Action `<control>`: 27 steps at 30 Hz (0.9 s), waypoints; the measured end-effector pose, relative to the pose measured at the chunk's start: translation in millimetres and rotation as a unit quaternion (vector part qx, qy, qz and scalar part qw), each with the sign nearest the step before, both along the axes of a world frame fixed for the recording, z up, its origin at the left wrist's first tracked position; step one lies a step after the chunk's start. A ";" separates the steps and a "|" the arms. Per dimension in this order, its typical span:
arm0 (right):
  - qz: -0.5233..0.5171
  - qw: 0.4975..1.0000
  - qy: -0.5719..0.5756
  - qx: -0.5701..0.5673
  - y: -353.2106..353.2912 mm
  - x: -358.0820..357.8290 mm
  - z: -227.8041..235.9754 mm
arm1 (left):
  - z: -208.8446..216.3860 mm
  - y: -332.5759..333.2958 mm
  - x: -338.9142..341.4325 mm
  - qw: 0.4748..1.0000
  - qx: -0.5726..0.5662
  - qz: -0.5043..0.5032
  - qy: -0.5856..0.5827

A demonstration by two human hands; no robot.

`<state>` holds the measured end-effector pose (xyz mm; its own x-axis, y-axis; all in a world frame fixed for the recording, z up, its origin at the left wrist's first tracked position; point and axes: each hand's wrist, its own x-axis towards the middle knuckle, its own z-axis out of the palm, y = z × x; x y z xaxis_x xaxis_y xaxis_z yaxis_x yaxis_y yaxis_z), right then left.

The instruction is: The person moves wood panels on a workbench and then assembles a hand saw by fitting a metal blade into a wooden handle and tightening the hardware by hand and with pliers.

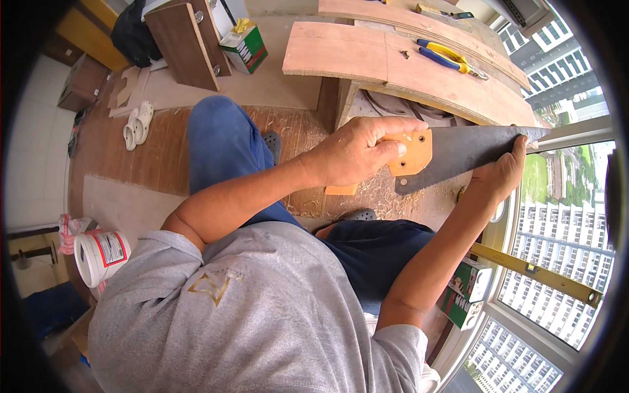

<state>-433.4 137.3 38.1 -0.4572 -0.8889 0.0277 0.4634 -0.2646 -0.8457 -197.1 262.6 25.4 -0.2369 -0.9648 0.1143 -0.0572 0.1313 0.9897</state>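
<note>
A hand saw with a dark steel blade [465, 147] and a light wooden handle [414, 156] is held up in front of my knees. My left hand [354, 154] is closed round the handle, its index finger lying along the upper edge. Near the narrow tip, my right hand [501, 171] grips the blade, with the thumb on the face I see and its other fingers partly hidden. The toothed edge faces down toward me. Curled wood shavings [400, 202] are scattered on the floor below the saw.
Ahead, a plywood board [341, 56] lies on a low bench, bearing blue-and-yellow pliers [452, 59]. A yellow spirit level [537, 272] leans by the window at right, near green-and-white boxes [466, 295]. At left are a white bucket [101, 257], white clogs [138, 124] and brown panels [187, 49].
</note>
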 end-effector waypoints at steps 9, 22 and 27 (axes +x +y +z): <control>-0.005 1.000 0.006 -0.007 1.0 -1.0 -1.1 | -9.9 -0.4 -5.1 1.000 -0.014 0.017 0.020; 0.118 0.988 -0.066 -0.073 -0.7 -23.1 -11.7 | -2.6 -6.2 14.5 0.990 0.082 -0.007 0.111; 0.202 0.952 0.201 0.112 -10.7 25.2 0.0 | 20.7 -29.2 67.4 0.978 0.083 0.047 0.185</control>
